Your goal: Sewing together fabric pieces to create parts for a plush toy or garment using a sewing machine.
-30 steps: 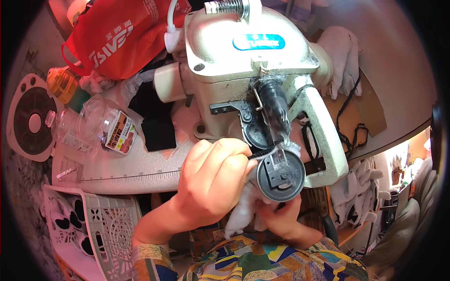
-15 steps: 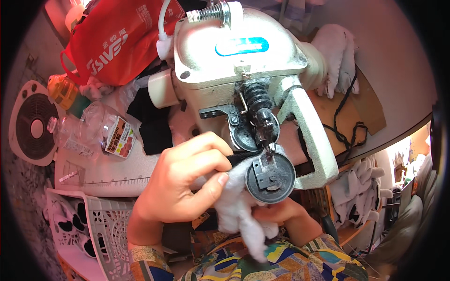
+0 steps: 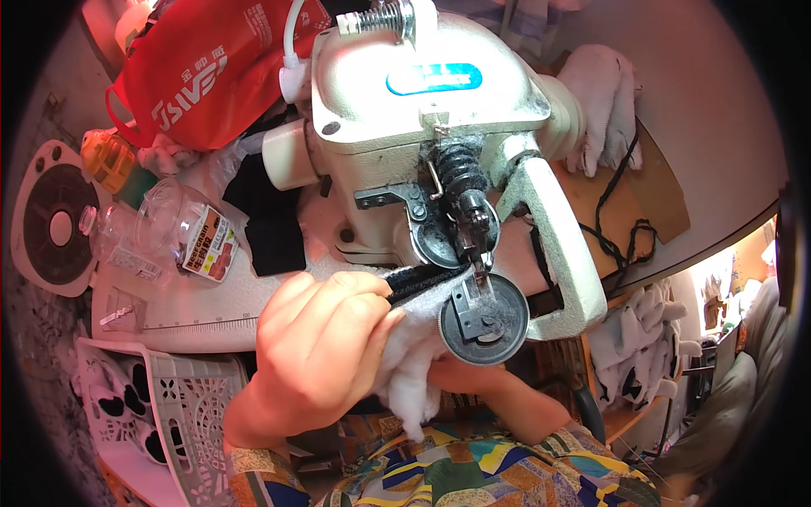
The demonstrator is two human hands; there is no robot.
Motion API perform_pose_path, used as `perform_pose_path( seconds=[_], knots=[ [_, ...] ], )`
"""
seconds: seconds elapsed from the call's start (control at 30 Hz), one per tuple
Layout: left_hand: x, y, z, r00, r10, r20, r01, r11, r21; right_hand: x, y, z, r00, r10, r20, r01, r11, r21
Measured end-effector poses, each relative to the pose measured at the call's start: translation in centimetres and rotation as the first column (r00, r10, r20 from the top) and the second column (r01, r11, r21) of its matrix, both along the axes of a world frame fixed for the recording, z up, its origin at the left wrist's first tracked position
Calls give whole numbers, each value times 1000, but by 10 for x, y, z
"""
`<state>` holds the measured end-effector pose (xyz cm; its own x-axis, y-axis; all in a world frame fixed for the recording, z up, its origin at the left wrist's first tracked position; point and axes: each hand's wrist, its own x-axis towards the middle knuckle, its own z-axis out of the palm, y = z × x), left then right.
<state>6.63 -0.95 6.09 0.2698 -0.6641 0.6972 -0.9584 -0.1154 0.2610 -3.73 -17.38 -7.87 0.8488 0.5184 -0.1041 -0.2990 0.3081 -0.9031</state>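
My left hand (image 3: 325,346) is closed, its fingers and thumb pinching the edge of a white fleecy piece (image 3: 407,372) with a black knit strip (image 3: 422,280) along its top. This edge stretches to the right, up to the needle area of a cream sewing machine (image 3: 363,156), beside a round dark metal disc (image 3: 498,336). Below that, the white piece hangs in soft folds. My right hand (image 3: 460,374) is under the disc, against the back of the white piece; its fingers are hidden.
White gloves (image 3: 605,106) and a black cord (image 3: 601,228) lie on cardboard at right. To the left are clear plastic containers (image 3: 160,224), a red bag (image 3: 203,80), a fan (image 3: 57,224) and a white basket (image 3: 182,397). More white pieces (image 3: 634,346) are piled at lower right.
My left hand has turned, with its fingers now folded over the edge. More of the black strip shows, pulled taut. The white piece's hanging end has shifted left and up.
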Motion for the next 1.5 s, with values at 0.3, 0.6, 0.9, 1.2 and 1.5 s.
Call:
perform_pose_path(
  seconds=[0.3, 0.6, 0.9, 1.2, 1.5],
  knots=[
    [5, -4, -10, 998, -53, -26, 53, 998, -20, -15, 4, -54, 928, -365, 81, 370, 926, -76],
    [-7, -27, -8, 998, -37, -57, 32, 996, -89, -24, -49, -24, 732, -341, 589, 591, 749, -301],
    [-1, -7, 7, 927, -54, -372, 126, 977, 172, -45, -13, 49, 600, -627, 497, 760, 641, -107],
    [15, 4, 0, 778, -216, -590, 251, 968, -23, -46, -23, 37, 837, -529, 142, 535, 845, -8],
    [-5, 2, -10, 993, 38, -116, -39, 999, -13, -39, -33, 20, 797, -483, 364, 548, 831, -98]
  ],
)
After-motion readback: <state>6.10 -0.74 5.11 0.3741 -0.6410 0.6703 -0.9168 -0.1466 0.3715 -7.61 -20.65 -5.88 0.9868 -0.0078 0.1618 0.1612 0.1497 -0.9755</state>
